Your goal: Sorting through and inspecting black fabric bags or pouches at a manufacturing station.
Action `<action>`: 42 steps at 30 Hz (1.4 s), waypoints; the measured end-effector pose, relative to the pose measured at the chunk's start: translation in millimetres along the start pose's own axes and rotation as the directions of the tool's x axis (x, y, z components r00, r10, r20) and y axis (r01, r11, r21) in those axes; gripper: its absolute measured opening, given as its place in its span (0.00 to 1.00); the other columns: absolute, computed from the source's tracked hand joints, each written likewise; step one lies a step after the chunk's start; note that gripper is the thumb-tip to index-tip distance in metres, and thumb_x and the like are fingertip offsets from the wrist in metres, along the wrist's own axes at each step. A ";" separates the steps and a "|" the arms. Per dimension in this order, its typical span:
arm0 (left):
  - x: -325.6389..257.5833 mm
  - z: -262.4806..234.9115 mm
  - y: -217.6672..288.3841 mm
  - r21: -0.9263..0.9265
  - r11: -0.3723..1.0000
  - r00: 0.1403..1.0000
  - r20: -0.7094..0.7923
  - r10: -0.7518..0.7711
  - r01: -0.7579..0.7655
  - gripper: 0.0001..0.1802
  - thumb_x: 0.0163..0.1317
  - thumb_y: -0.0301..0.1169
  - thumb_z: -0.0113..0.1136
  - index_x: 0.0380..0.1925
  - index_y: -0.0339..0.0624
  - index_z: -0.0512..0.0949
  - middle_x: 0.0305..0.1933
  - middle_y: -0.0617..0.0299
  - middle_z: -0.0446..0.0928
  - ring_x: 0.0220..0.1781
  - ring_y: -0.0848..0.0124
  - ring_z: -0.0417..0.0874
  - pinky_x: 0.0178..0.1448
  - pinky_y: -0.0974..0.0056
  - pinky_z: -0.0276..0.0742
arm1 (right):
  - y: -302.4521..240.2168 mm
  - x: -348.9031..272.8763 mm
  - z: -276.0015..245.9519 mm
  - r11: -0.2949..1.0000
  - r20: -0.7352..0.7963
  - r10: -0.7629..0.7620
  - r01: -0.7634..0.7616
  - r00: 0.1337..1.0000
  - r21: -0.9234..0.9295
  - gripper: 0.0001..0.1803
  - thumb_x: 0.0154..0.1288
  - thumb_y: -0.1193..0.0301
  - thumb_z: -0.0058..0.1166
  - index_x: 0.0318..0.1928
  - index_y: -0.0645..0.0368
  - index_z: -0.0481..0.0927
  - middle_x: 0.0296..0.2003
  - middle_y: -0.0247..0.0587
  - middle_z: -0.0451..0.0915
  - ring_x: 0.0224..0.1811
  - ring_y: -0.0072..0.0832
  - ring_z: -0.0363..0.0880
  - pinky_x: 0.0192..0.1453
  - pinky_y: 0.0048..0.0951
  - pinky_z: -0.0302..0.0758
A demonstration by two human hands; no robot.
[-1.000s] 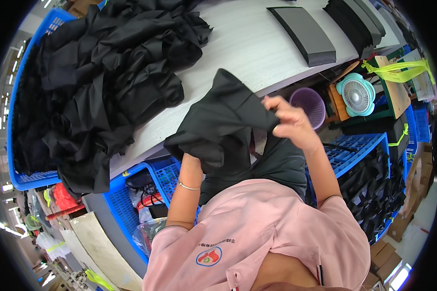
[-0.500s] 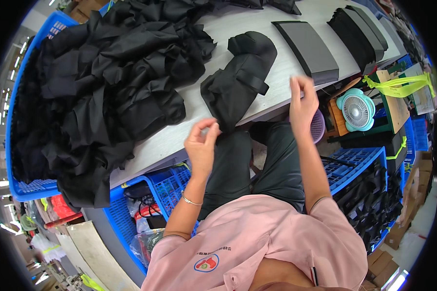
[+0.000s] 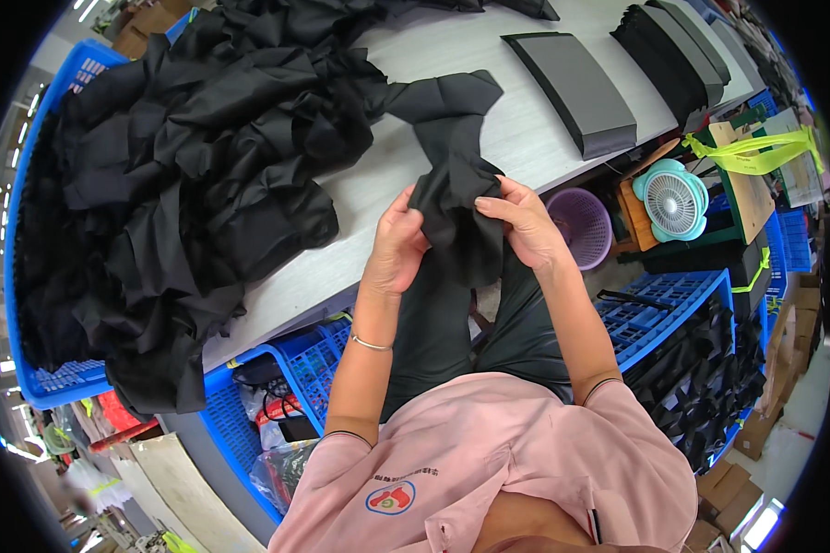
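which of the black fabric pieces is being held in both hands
The black fabric piece trailing over the table edge, gripped by the left hand and right hand; the others lie heaped.

Both forearms are coming up from the lower edge, elbows bent, converging in front of the torso. Left hand (image 3: pixel 398 241) is closing fingers inward, thumb on top, pinching. Right hand (image 3: pixel 523 221) is sitting just beside it, fingers curled toward the left, also pinching. Wrists are roughly level, hands near each other, not touching.

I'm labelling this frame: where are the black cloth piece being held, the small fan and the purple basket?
black cloth piece (image 3: pixel 452 198), head view, bunched middle.
small fan (image 3: pixel 670 201), head view, round grille.
purple basket (image 3: pixel 581 224), head view, inner wall.
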State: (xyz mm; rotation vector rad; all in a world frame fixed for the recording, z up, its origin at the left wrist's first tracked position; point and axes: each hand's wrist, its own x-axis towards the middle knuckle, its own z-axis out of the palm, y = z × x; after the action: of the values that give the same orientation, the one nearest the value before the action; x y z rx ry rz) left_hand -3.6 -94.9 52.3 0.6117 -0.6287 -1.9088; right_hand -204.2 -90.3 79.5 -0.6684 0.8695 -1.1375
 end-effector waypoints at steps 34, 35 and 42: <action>42.4 15.8 -13.6 0.765 0.550 0.697 -0.191 0.691 -0.335 0.29 0.57 0.13 0.61 0.59 0.38 0.69 0.49 0.60 0.73 0.25 0.85 0.69 0.31 0.77 0.67 | 16.7 19.3 1.3 0.704 -0.337 -0.517 0.167 0.787 -0.691 0.33 0.60 0.74 0.64 0.65 0.57 0.66 0.35 0.44 0.79 0.24 0.25 0.75 0.33 0.28 0.74; 41.2 18.9 -19.8 0.805 0.513 0.698 -0.184 0.692 -0.297 0.30 0.56 0.13 0.61 0.60 0.39 0.69 0.48 0.60 0.74 0.25 0.84 0.70 0.31 0.75 0.68 | 22.5 18.2 -1.3 0.621 -0.260 -0.528 0.158 0.808 -0.768 0.33 0.60 0.75 0.63 0.65 0.56 0.66 0.35 0.45 0.79 0.25 0.27 0.77 0.34 0.30 0.75; 46.6 0.3 18.5 0.908 0.344 0.643 -0.116 0.757 -0.240 0.32 0.50 0.12 0.55 0.59 0.40 0.73 0.52 0.61 0.77 0.24 0.81 0.68 0.31 0.73 0.69 | -23.3 33.8 -46.0 0.513 -0.128 -0.478 0.158 0.869 -0.844 0.28 0.62 0.76 0.60 0.63 0.55 0.71 0.32 0.38 0.74 0.28 0.22 0.75 0.34 0.26 0.74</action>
State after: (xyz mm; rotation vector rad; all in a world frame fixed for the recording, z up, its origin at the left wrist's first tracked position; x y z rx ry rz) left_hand -9.4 -144.3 58.2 1.3085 -1.2101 -0.5988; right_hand -249.1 -130.5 66.9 -1.4902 1.6838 -1.1717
